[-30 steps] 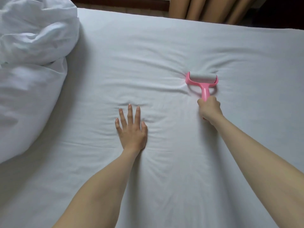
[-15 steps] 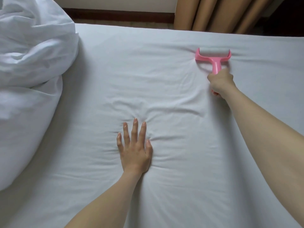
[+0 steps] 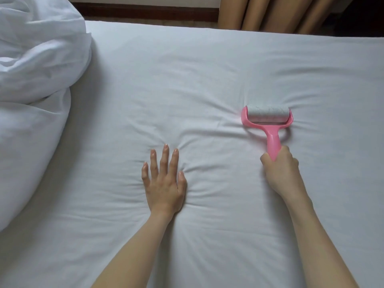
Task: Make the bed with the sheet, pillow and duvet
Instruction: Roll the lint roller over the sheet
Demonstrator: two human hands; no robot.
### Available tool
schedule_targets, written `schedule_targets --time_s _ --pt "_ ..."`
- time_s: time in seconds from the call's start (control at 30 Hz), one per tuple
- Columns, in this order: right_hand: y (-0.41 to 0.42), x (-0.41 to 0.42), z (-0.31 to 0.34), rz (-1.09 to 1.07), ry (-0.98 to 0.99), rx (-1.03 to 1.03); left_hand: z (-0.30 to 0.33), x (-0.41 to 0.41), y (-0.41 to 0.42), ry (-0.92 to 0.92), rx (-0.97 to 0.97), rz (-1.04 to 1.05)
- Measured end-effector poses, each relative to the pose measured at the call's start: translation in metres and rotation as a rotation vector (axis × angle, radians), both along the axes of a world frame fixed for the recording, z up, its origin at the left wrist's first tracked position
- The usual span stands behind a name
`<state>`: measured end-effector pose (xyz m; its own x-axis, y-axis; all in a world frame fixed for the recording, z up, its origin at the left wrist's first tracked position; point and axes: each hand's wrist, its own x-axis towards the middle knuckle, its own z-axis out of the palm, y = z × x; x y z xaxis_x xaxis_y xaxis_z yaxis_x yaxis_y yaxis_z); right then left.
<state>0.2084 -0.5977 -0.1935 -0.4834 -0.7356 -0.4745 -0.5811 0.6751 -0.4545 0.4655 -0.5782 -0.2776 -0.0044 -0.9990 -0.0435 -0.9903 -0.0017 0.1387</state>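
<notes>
A white sheet [image 3: 197, 80] covers the mattress, with soft creases fanning out around both hands. My left hand [image 3: 163, 183] lies flat on the sheet near the middle, fingers straight and pressing down. My right hand [image 3: 280, 173] grips the handle of a pink lint roller [image 3: 268, 119], whose pale roll rests on the sheet to the right of centre. A bunched white duvet [image 3: 35, 96] is heaped along the left side of the bed. No pillow is in view.
The bed's far edge runs along the top, with a dark wooden skirting [image 3: 145, 9] and tan curtains [image 3: 276, 13] behind it. Dark floor shows at the top right corner.
My right hand pushed the roller out to the far edge of the bed, then drew it back toward me. The left hand stayed flat on the sheet.
</notes>
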Motion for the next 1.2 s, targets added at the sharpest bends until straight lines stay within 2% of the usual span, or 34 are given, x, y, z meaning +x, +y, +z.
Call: schedule_targets --time_s 0.13,0.37,0.5,0.8,0.97,1.2 --pt "-0.026 -0.005 0.002 0.034 0.038 -0.028 0.0 -0.001 0.001 0.008 -0.009 0.004" --pt "-0.142 -0.018 0.003 0.054 0.014 -0.121 -0.001 -0.002 0.001 0.01 0.0 0.011" --pt "-0.163 -0.019 0.009 0.08 0.003 -0.105 -0.001 -0.001 -0.001 0.009 -0.001 -0.006" --pt "-0.077 0.002 -0.009 -0.017 -0.025 -0.133 0.001 0.0 0.0 0.024 0.0 -0.009" --pt "-0.013 0.015 -0.01 -0.036 -0.023 -0.063 -0.001 0.001 0.0 0.017 0.002 -0.027" --pt "0.002 0.013 -0.009 0.004 -0.011 -0.034 0.0 0.002 0.0 0.027 0.005 -0.024"
